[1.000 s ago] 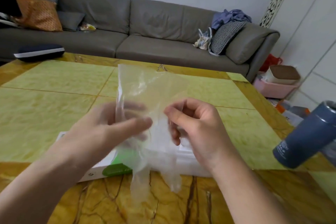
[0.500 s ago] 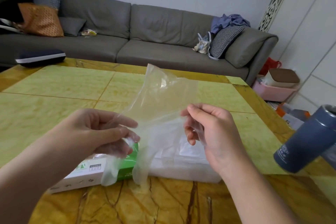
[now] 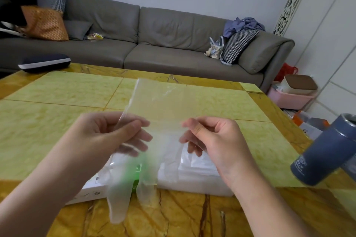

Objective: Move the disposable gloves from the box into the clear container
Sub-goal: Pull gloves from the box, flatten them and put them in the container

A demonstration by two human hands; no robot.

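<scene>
Past the far edge of my worktop [image 3: 57,92], with its yellow-green panels and amber marbled border, runs a grey sofa [image 3: 154,44]. On its left end I see an orange cushion [image 3: 45,23] and a grey pillow [image 3: 78,30]; on its right end, a houndstooth cushion [image 3: 238,45] under crumpled blue clothes [image 3: 242,25]. A dark case [image 3: 45,62] lies by the far left corner. A blue-grey canister [image 3: 327,152] stands at the right edge. A pink bin [image 3: 290,98] sits on the floor beyond.
</scene>
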